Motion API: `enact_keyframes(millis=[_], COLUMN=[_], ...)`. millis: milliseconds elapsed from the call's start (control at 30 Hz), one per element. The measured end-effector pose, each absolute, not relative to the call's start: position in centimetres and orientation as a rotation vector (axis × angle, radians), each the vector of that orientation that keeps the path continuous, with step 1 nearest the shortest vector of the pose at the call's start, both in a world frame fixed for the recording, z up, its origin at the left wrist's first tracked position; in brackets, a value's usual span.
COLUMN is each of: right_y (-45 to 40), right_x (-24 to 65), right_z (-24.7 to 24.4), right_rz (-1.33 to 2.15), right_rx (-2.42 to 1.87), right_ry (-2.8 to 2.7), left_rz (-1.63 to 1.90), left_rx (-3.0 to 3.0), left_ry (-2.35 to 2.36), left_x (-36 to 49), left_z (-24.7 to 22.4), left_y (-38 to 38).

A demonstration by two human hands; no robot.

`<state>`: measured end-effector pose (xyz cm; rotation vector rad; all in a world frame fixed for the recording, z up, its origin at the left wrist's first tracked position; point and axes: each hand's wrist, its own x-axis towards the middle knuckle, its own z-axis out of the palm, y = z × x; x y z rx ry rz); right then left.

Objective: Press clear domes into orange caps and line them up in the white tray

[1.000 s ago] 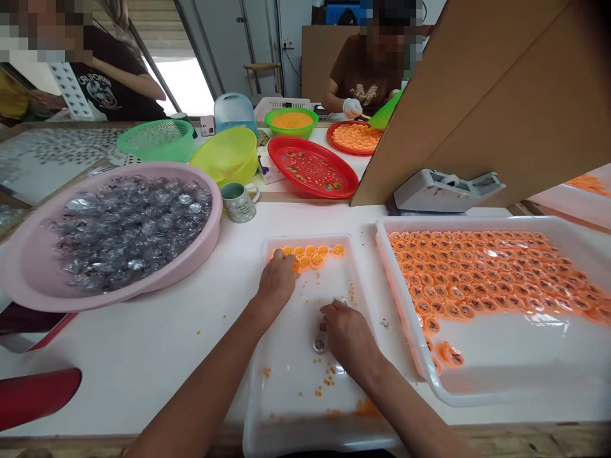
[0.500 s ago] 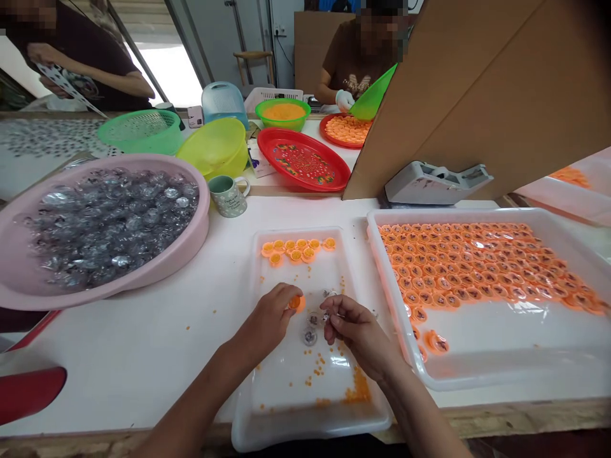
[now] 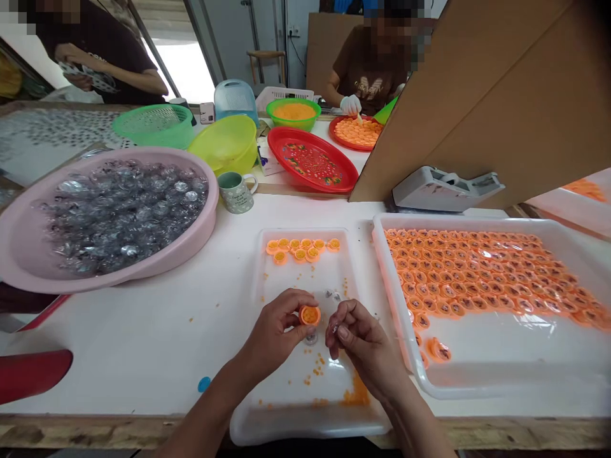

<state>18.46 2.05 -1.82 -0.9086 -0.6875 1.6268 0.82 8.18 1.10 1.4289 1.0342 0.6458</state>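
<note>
My left hand is closed on a small orange cup, thumb below and fingers above, its opening facing me with orange bits inside. Just to the right, my right hand pinches a small clear piece, mostly hidden by the fingertips. Both hands hover over a narrow white tray. Beneath the cup lies a clear round piece, partly covered, and small clear pieces lie behind my right fingers. Filled orange cups stand in two rows at the tray's far end.
At right, a large white tray holds rows of orange discs. A pink basin of clear-wrapped pieces stands left, near a mug. Behind are a red tray, tape dispenser and cardboard panel. Two people work across the table.
My left hand has turned the orange cup's opening toward me. My right hand stays pinched beside it. Across the table, a person's gloved hand has moved to the round tray of orange pieces.
</note>
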Motion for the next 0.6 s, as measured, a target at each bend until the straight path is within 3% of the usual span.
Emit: enact_keyframes(millis=[467, 600], right_y=[1.2, 1.0], right_x=[18.5, 18.8], right_z=[-2.8, -2.7], right_rz=[1.246, 1.296], right_rx=[-1.335, -1.335], right_ry=[-1.023, -0.954], left_rz=[0.597, 0.575], left_rx=[1.387, 1.282], left_ry=[0.995, 1.059], left_x=[1.8, 1.6], left_z=[2.1, 1.5], left_y=[7.7, 7.6])
